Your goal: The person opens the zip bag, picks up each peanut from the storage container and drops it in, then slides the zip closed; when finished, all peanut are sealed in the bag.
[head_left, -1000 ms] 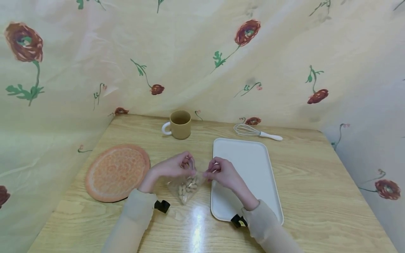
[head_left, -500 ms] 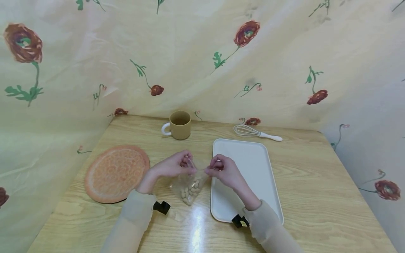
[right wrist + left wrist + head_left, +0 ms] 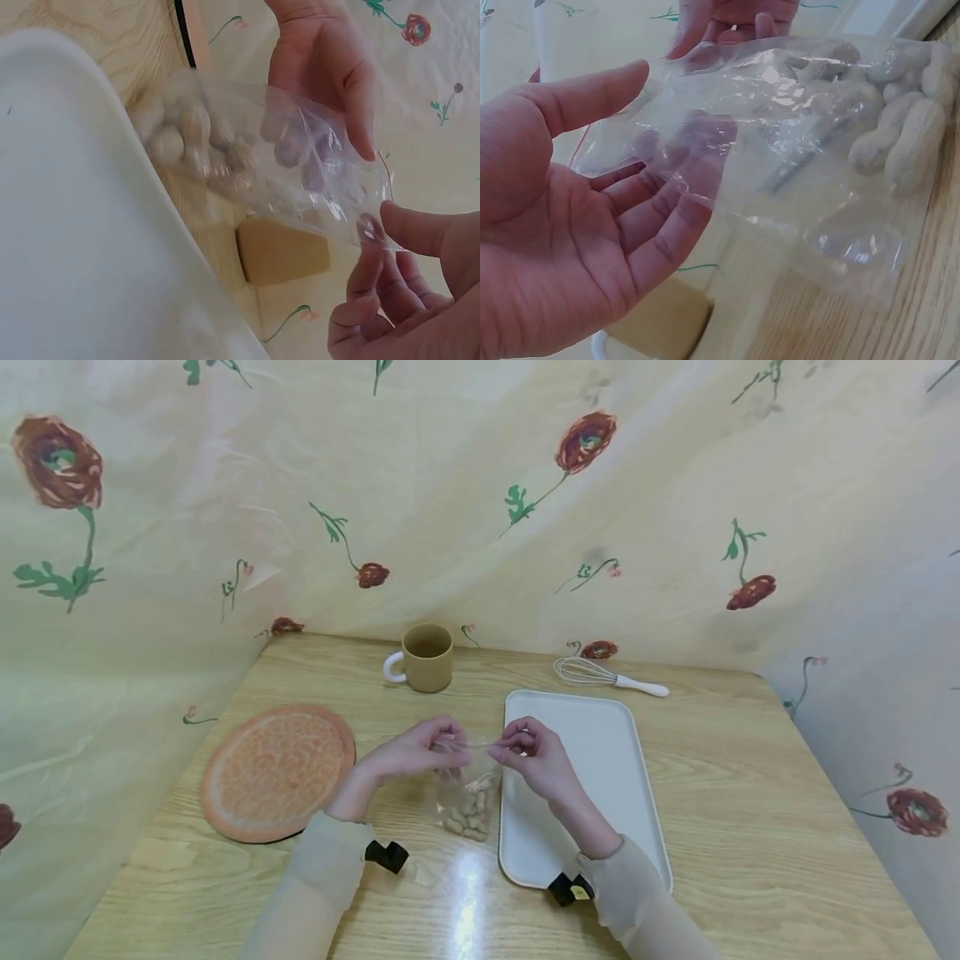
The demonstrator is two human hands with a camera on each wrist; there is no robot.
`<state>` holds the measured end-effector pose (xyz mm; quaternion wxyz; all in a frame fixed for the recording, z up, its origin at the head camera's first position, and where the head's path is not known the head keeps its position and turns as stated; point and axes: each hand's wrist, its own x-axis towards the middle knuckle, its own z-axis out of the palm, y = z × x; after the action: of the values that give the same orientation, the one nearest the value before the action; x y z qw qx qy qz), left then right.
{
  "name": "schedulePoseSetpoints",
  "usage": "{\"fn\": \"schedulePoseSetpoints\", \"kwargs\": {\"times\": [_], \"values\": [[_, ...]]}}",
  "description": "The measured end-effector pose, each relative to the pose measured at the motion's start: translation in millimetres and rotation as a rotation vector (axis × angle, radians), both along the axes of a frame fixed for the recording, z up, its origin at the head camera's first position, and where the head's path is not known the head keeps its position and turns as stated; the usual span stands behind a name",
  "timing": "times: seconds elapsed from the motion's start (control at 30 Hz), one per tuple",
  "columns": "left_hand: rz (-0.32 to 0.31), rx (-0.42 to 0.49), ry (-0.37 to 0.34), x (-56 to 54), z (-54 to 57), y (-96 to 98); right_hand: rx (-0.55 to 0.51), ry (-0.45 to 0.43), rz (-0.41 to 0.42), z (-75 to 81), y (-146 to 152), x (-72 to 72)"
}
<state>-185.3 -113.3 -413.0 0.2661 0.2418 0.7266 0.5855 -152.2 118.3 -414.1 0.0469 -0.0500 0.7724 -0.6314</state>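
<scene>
A clear plastic zip bag [image 3: 480, 781] hangs between both hands over the table, with several unshelled peanuts [image 3: 917, 142] gathered at its bottom. My right hand [image 3: 534, 758] pinches the top edge of the bag between thumb and fingertip. My left hand [image 3: 412, 753] is at the bag's other side; in the left wrist view its fingers lie behind the film and the thumb stands apart from them. A thin red line marks the mouth of the bag in the right wrist view.
Right of the bag lies a white tray [image 3: 581, 752], partly under my right hand. A round orange-patterned mat [image 3: 277, 768] is at the left. A brown mug [image 3: 433, 667] with a white handle and a white whisk [image 3: 641, 684] are at the back, before a flowered curtain [image 3: 450, 485].
The bag has swung from a slant to nearly upright, its bottom moving right. My left fingers have spread from their pinch on the bag's edge. The right hand has risen slightly.
</scene>
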Motion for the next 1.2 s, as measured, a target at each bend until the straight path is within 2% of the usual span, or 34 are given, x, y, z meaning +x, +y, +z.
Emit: {"fn": "schedulePoseSetpoints", "kwargs": {"times": [0.17,0.3,0.47,0.63,0.77,1.03,1.2], "values": [[0.045,0.065,0.047,-0.3,-3.8,4.6,-0.02,-0.037,-0.041,1.3,-1.0,0.1],[0.088,0.098,0.088,0.8,-4.1,7.8,-0.031,-0.1,-0.032,-0.7,-2.0,0.4],[0.163,0.099,0.147,2.1,-2.2,12.6,-0.085,-0.151,-0.059,-3.8,-7.1,0.8],[0.179,0.093,0.177,1.9,-3.0,16.2,-0.128,-0.182,-0.122,-3.1,-11.8,2.6],[0.203,0.082,0.186,3.3,-4.3,20.2,-0.16,-0.195,-0.141,-3.9,-13.2,3.1],[0.321,0.058,0.155,8.0,-3.4,32.4,-0.191,-0.214,-0.16,-3.2,-13.3,4.4],[0.37,0.049,0.169,9.0,-4.9,37.4,-0.181,-0.202,-0.162,-4.8,-13.1,4.3]]}}
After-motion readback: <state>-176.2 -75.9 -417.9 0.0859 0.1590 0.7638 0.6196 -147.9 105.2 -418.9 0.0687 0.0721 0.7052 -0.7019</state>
